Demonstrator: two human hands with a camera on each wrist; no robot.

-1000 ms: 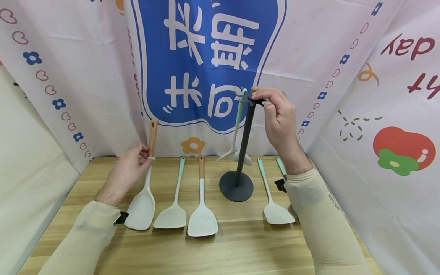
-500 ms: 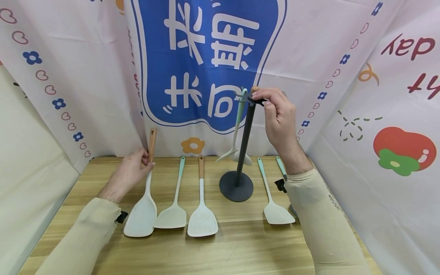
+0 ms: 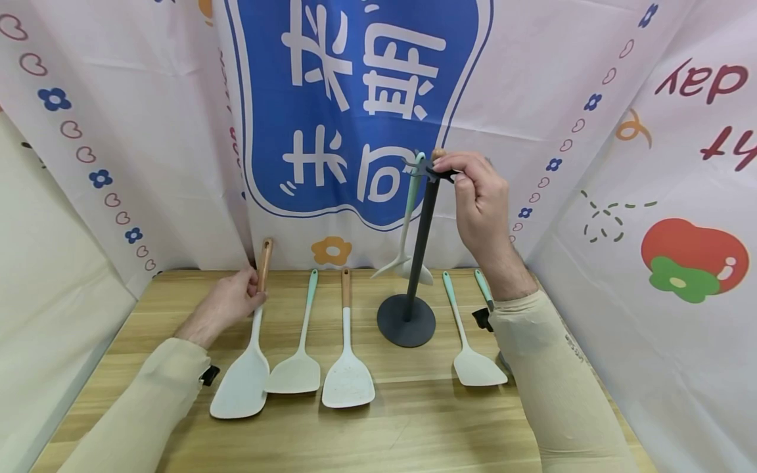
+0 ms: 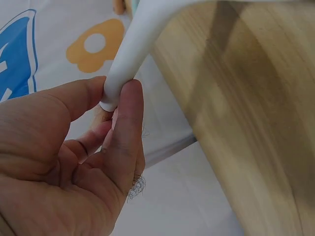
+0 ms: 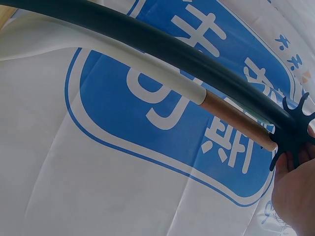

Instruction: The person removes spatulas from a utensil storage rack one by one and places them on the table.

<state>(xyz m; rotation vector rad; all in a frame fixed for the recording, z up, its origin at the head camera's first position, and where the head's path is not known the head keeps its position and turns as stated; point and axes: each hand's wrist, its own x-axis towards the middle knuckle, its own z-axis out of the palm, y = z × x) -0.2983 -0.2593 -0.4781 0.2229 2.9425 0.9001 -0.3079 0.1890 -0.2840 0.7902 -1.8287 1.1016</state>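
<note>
My left hand [image 3: 227,303] pinches a white spatula [image 3: 241,384] between thumb and fingers, where its wooden handle meets the white neck. The handle's end points up and away; the blade is toward me, low over the table. In the left wrist view the white neck [image 4: 132,54] comes out of the pinch. My right hand [image 3: 481,200] pinches a hook at the top of a dark utensil stand [image 3: 422,243]. A mint-handled utensil [image 3: 410,200] hangs from the stand. The right wrist view shows a wooden-handled utensil [image 5: 236,118] hanging there too, beside the pole.
To the left of the stand's round base [image 3: 393,322] lie a mint-handled spatula [image 3: 296,373] and a wooden-handled spatula [image 3: 349,382]. On the right is another mint-handled spatula [image 3: 479,366]; beside it a mint handle [image 3: 483,284] is partly hidden by my right arm. Printed cloth [image 3: 526,79] backs the table.
My left hand has brought the wooden-handled spatula down and toward me, its handle end dropping lower. My right hand and the stand have stayed put.
</note>
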